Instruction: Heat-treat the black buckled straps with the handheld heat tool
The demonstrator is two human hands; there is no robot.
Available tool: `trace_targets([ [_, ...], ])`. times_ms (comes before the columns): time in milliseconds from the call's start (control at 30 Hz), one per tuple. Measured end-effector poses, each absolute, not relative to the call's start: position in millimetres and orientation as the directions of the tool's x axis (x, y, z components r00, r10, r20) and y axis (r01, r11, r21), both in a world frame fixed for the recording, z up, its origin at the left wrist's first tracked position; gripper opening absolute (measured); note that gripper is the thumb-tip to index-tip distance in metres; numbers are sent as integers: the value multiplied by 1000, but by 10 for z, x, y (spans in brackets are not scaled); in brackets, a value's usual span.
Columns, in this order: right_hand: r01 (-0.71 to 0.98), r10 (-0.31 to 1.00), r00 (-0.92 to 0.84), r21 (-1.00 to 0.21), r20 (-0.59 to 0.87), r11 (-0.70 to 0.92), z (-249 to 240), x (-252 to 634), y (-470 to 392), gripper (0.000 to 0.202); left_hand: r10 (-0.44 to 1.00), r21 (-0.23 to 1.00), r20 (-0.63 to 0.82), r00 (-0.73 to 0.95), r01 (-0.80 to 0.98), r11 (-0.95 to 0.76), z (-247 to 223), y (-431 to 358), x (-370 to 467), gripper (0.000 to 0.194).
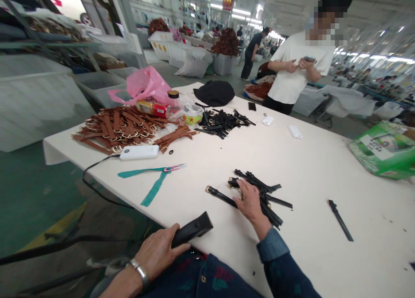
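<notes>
My left hand, with a silver bracelet at the wrist, is wrapped round a black handheld tool at the table's near edge. My right hand reaches over a pile of black buckled straps, its fingers bent down onto them; whether they grip a strap is hidden. One black strap extends left from under the fingers, with its buckle at the far end. Another black strap lies alone to the right.
On the white table lie teal-handled snips, a white power bank, brown straps, more black straps, a black cap and a green package. A person stands beyond the table.
</notes>
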State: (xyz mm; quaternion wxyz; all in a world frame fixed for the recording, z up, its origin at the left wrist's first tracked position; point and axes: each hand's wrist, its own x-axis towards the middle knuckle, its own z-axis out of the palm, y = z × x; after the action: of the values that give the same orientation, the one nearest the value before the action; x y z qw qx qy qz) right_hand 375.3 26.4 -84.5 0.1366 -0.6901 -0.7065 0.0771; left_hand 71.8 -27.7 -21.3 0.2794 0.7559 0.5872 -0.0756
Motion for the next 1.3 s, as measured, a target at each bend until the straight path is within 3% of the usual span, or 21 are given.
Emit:
trace_targets([
  [67,932,994,-38,-355,98,71,-907,3402,276,43,842,325,-450,296,933,-154,-238,-254,692,45],
  [167,937,996,51,-349,70,-23,-1009,3058,302,26,827,326,-463,319,929,-176,-285,-245,643,39],
  [333,915,997,28,-402,77,5,-1042,3049,151,12,807,356,-490,330,921,-161,-293,-288,568,37],
  [500,836,991,-99,-532,94,134,-1030,3238,-384,15,820,357,-481,310,923,-140,-188,-280,557,46],
  [733,760,985,38,-645,165,78,-1146,3319,-903,30,779,265,-462,424,904,-335,-239,-208,805,43],
  [1000,734,976,100,-677,194,60,-1256,3336,-894,22,719,167,-444,534,838,-519,-276,-197,1195,37],
  [1300,714,967,124,-697,221,68,-1283,3360,-878,15,738,127,-482,472,871,-474,-243,-173,1396,37],
])
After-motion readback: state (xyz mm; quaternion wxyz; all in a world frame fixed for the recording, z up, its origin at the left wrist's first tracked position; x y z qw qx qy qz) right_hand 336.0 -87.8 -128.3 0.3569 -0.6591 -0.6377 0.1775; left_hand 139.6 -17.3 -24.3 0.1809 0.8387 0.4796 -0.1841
